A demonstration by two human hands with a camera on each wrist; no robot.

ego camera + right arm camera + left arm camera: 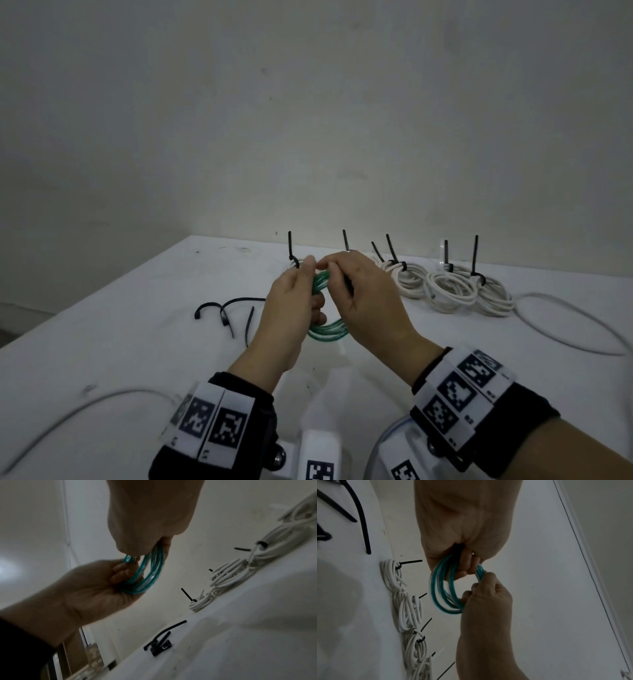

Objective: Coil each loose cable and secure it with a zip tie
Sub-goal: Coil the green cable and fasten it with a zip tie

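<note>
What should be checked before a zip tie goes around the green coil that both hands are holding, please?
1. Green coil gathered into loops: ok.
2. Left hand grips the coil: ok, fingers curl through the loops.
3. Right hand grips the coil: ok, so no hand is free for a tie.
4. Spare zip ties within reach: ok, they lie on the table beside the left hand.
5. Zip tie already on the green coil: cannot tell; a dark strip shows by the right fingers, but it is unclear.
6. White coils out of the way: ok, tied and lying apart at the back.
</note>
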